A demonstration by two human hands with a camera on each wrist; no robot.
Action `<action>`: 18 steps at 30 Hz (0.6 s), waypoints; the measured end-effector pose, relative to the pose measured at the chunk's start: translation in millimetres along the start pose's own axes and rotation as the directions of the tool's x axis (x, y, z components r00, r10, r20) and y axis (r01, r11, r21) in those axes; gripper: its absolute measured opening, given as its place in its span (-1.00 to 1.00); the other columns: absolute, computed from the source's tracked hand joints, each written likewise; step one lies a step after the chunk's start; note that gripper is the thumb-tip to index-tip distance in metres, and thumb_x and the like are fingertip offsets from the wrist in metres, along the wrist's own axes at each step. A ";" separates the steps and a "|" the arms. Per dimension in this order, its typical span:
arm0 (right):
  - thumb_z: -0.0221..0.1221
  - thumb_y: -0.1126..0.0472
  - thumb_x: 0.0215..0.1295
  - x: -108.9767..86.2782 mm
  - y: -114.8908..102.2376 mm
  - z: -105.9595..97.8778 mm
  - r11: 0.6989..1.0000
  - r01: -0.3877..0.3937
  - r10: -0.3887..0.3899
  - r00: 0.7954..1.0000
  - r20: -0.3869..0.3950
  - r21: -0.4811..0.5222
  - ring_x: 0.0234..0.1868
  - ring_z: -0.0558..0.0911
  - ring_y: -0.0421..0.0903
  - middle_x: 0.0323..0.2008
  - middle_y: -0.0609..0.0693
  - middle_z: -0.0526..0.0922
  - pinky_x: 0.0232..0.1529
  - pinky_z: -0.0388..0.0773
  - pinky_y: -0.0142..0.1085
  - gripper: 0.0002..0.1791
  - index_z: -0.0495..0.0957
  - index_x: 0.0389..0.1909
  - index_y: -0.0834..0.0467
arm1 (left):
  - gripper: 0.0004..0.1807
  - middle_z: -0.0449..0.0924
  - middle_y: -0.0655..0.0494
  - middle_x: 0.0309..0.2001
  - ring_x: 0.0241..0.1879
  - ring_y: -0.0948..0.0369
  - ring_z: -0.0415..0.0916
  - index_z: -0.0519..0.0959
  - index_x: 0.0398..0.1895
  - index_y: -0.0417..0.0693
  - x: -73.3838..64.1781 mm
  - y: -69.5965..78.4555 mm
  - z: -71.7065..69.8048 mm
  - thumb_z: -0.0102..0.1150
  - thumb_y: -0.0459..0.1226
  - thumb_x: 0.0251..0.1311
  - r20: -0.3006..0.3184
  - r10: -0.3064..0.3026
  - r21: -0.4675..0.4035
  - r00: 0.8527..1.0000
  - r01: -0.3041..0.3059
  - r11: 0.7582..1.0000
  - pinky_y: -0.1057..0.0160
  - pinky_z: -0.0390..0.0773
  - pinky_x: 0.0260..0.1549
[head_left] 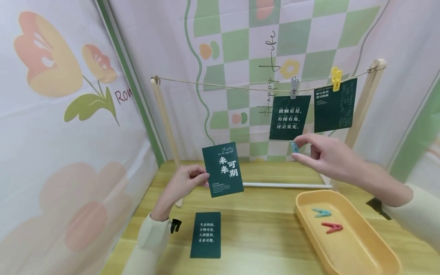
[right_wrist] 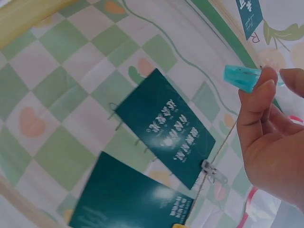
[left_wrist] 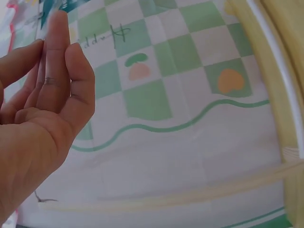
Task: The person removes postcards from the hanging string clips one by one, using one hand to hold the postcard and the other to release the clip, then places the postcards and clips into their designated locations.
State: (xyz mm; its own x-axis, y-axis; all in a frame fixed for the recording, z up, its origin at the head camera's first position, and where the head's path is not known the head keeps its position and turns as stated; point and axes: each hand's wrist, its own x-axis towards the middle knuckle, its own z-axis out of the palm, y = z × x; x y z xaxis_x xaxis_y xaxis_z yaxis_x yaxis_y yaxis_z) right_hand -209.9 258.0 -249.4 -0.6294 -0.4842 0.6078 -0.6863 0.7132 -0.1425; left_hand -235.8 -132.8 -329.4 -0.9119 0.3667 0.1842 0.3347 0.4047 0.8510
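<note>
My left hand [head_left: 182, 183] pinches a dark green card [head_left: 223, 170] with white lettering by its left edge, in front of and below the string. In the head view my right hand [head_left: 326, 156] holds a small blue clothespin [head_left: 294, 147] between thumb and fingertips, just under the hanging cards. The same clothespin [right_wrist: 241, 77] shows up larger in the right wrist view. A grey clothespin [head_left: 293, 88] fastens one green card [head_left: 290, 117] to the string, and a yellow clothespin [head_left: 336, 79] fastens another card [head_left: 335, 107] to its right.
The string [head_left: 220, 84] runs between two wooden posts. On the wooden table [head_left: 254, 236] lies another green card [head_left: 205, 235]. An orange-yellow tray [head_left: 309, 236] at the right contains a blue clothespin [head_left: 321, 212] and a red clothespin [head_left: 332, 228]. A patterned curtain hangs behind.
</note>
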 end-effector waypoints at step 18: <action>0.34 0.12 0.22 -79.9 36.9 34.8 0.986 -0.160 0.141 0.953 0.267 0.050 -0.57 0.31 -0.48 -0.41 -0.27 0.57 -0.60 0.33 -0.49 -0.76 0.61 -0.12 0.06 | -0.84 0.70 0.00 -0.43 -0.41 0.17 0.68 0.64 -0.28 -0.15 -25.9 -48.8 -3.7 0.10 -0.28 0.39 0.111 -0.071 0.043 0.991 0.067 0.997 0.22 0.70 -0.31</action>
State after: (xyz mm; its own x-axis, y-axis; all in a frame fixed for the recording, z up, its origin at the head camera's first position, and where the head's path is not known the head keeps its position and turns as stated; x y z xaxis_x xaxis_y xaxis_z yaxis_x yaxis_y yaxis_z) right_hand -197.6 305.3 -330.4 -0.7941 -0.4966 0.3505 -0.5944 0.7551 -0.2766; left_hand -229.4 -165.1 -373.9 -0.9015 0.4276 0.0675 0.2830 0.4641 0.8394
